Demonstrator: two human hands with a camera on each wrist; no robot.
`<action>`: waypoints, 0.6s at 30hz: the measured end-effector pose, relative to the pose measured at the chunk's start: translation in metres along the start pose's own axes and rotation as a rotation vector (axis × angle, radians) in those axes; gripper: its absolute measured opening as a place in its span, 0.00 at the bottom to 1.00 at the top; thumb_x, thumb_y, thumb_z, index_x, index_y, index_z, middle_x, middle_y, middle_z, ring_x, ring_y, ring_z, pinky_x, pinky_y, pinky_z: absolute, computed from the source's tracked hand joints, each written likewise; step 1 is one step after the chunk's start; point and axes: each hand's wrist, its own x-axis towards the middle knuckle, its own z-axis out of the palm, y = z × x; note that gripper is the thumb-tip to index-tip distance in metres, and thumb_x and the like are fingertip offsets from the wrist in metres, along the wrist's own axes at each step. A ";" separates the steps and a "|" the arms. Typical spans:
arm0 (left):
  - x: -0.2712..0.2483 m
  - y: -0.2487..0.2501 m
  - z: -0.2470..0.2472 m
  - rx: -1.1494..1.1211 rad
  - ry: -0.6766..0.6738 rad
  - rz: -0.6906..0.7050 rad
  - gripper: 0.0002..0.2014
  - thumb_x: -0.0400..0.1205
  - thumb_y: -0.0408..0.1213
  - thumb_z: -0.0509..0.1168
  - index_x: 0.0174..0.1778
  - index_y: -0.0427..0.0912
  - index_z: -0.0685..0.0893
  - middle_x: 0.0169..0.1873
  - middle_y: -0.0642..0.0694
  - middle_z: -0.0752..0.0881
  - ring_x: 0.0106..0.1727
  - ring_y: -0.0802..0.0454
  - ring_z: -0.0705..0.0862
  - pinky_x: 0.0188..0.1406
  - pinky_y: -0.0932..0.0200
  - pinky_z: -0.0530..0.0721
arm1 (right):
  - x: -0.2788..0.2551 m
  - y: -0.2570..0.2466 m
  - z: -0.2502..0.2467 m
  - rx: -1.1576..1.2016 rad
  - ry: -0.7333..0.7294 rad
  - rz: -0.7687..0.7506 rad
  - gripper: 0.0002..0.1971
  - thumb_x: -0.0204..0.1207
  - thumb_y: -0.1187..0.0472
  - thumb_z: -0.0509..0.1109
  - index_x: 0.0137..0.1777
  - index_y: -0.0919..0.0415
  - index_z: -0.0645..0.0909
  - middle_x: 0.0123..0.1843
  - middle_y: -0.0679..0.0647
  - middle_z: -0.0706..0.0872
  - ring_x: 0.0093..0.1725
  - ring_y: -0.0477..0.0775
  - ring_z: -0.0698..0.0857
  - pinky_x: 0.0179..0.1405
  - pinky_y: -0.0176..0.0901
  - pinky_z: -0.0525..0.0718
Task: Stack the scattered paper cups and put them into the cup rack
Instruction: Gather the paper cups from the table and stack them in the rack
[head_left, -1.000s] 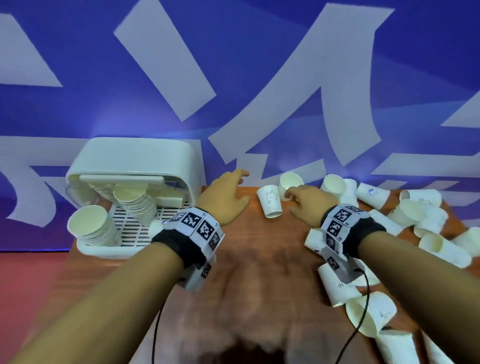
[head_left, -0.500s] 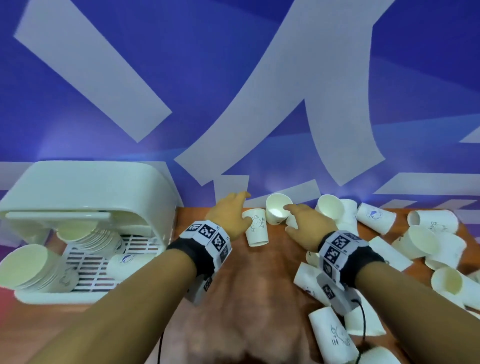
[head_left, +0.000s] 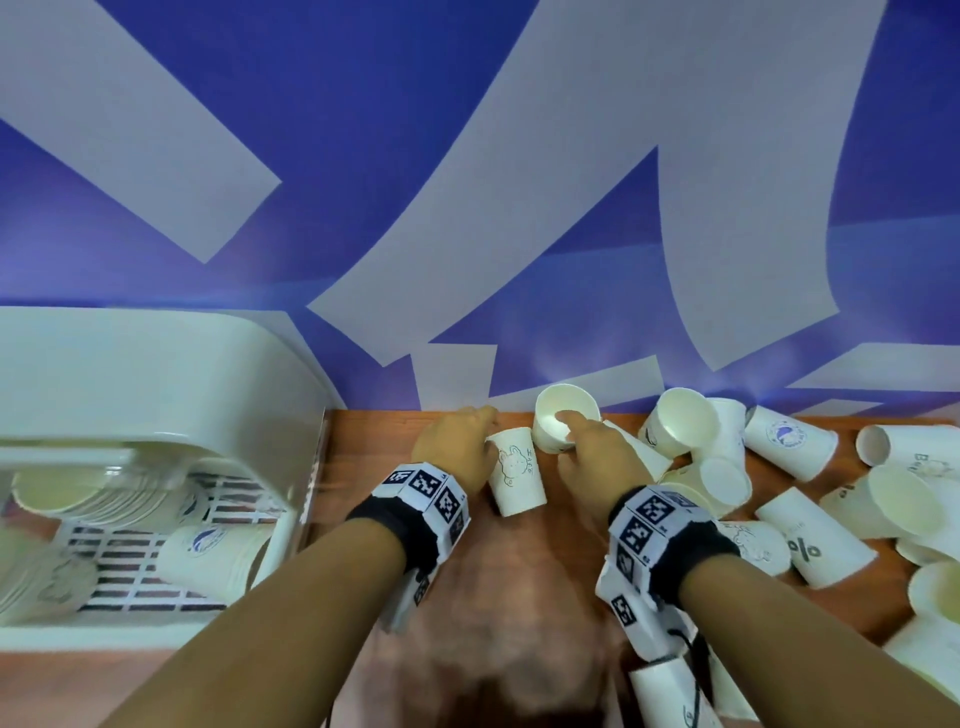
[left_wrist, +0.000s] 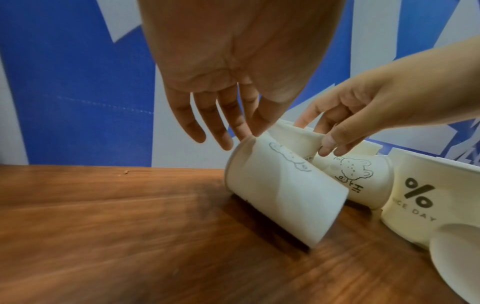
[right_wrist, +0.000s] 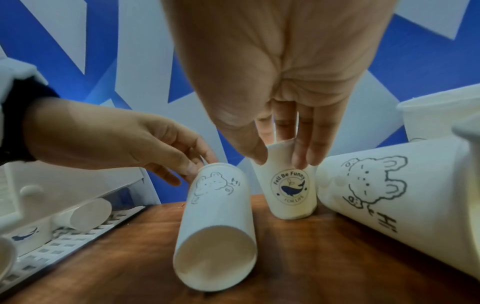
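A white bear-print paper cup (head_left: 519, 483) (left_wrist: 280, 195) (right_wrist: 218, 216) leans tilted on the wooden table (head_left: 358, 467). My left hand (head_left: 485, 431) (left_wrist: 233, 131) (right_wrist: 182, 170) touches its upper end with straight fingertips. Just right of it an upright whale-logo cup (head_left: 550, 421) (right_wrist: 289, 197) (left_wrist: 298, 139) stands by the wall. My right hand (head_left: 576, 436) (right_wrist: 280, 156) (left_wrist: 327, 135) pinches its rim, index finger inside the mouth and thumb outside. The white cup rack (head_left: 156, 374) (right_wrist: 64, 236) at the left holds lying cup stacks (head_left: 208, 545).
Several loose cups lie scattered at the right, among them a "Hi" bear cup (right_wrist: 389, 195) (left_wrist: 363, 181) touching the whale cup and a "%" cup (head_left: 810, 551) (left_wrist: 428, 197). The blue-and-white wall (head_left: 467, 208) rises right behind the cups.
My left hand moved right onto the bear cup, which now leans instead of standing. My right hand went from beside the whale cup to its rim. The head view shifted rightward.
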 end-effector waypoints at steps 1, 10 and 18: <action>-0.002 -0.001 0.000 -0.004 0.008 -0.002 0.16 0.79 0.33 0.57 0.61 0.50 0.79 0.58 0.48 0.83 0.56 0.48 0.82 0.56 0.51 0.81 | -0.001 -0.001 -0.001 -0.007 0.009 0.001 0.23 0.79 0.65 0.60 0.74 0.54 0.69 0.66 0.59 0.82 0.64 0.60 0.79 0.63 0.47 0.76; -0.049 0.006 -0.027 -0.028 0.073 0.062 0.16 0.80 0.36 0.58 0.62 0.52 0.79 0.59 0.51 0.82 0.56 0.50 0.81 0.53 0.55 0.80 | -0.030 -0.013 -0.026 -0.089 0.061 -0.052 0.12 0.77 0.65 0.60 0.58 0.58 0.79 0.56 0.58 0.86 0.53 0.59 0.83 0.50 0.44 0.80; -0.123 0.002 -0.071 0.155 0.307 0.206 0.15 0.82 0.37 0.57 0.63 0.48 0.80 0.57 0.47 0.79 0.57 0.46 0.79 0.57 0.51 0.73 | -0.100 -0.053 -0.046 -0.223 0.129 -0.178 0.12 0.80 0.54 0.60 0.59 0.54 0.80 0.58 0.53 0.84 0.56 0.57 0.82 0.47 0.44 0.76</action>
